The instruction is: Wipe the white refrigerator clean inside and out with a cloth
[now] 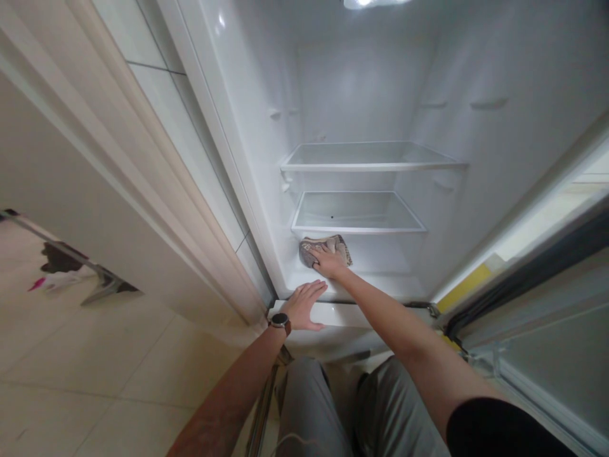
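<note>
Inside an open fridge, my right hand reaches to the bottom and presses on a crumpled grey-brown patterned cloth, its fingers over the near side. The cloth lies on the white fridge floor, towards the left and below the lower shelf. My left hand rests at the front sill, fingers stretched out and thumb apart, holding nothing. On that wrist is a dark round watch with a brown strap.
Two glass shelves, an upper one and a lower one, sit above the cloth. The fridge side walls rise left and right. An open door stands at the right, with a yellow strip beside it. A door frame is at the left.
</note>
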A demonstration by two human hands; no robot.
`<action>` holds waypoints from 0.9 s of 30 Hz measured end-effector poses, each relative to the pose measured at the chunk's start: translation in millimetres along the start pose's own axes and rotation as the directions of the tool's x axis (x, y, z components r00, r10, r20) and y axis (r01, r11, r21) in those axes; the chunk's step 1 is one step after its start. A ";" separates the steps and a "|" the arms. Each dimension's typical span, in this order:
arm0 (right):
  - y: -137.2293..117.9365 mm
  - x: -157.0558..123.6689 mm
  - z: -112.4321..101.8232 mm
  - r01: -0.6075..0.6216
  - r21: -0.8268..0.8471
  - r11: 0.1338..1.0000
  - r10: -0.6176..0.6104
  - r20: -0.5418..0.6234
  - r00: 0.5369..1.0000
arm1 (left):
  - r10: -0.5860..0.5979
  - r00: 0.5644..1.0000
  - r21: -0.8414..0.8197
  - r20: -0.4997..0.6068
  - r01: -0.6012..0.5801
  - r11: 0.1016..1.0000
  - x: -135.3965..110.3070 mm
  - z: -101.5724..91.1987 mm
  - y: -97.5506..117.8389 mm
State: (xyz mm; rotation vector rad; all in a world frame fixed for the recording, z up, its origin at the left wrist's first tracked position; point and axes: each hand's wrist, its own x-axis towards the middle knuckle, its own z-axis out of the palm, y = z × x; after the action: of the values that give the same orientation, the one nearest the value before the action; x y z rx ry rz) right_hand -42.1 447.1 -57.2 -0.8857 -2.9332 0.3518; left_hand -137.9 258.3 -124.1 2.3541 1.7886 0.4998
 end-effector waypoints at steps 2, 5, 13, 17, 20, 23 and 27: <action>23.7 -4.5 -5.5 -0.060 -0.015 0.998 0.060 -0.019 0.998 | -0.002 1.000 -0.002 -0.002 0.002 1.000 -0.6 -1.1 1.1; 72.6 -17.7 -15.0 -0.220 -0.043 0.975 0.217 -0.067 0.974 | -0.001 1.000 -0.003 -0.009 0.001 1.000 -0.9 -2.8 2.8; 170.9 -65.1 -23.7 -0.511 -0.073 0.857 0.496 -0.155 0.854 | 0.010 1.000 -0.007 -0.024 -0.010 1.000 -0.3 0.3 1.3; 161.6 -73.9 -19.5 -0.477 -0.088 0.875 0.459 -0.167 0.873 | 0.019 0.999 -0.003 -0.036 -0.020 1.000 -0.5 2.8 -0.8; 148.2 -82.7 -19.5 -0.454 -0.090 0.887 0.435 -0.171 0.884 | 0.019 0.999 0.001 -0.041 -0.019 1.000 -0.5 4.1 -2.2; 134.0 -94.7 -19.7 -0.404 -0.101 0.909 0.385 -0.169 0.908 | 0.019 0.999 0.008 -0.043 -0.019 1.000 -0.5 5.6 -3.7; 107.3 -108.6 -15.1 -0.415 -0.115 0.902 0.392 -0.181 0.902 | 0.027 0.999 0.022 -0.046 -0.026 0.999 -0.5 6.1 -4.1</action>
State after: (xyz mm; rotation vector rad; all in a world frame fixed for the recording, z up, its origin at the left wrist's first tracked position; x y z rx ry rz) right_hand 108.1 477.0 -66.3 -1.4793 -2.6433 0.0693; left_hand -139.6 259.5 -131.1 2.4026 1.7930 0.5453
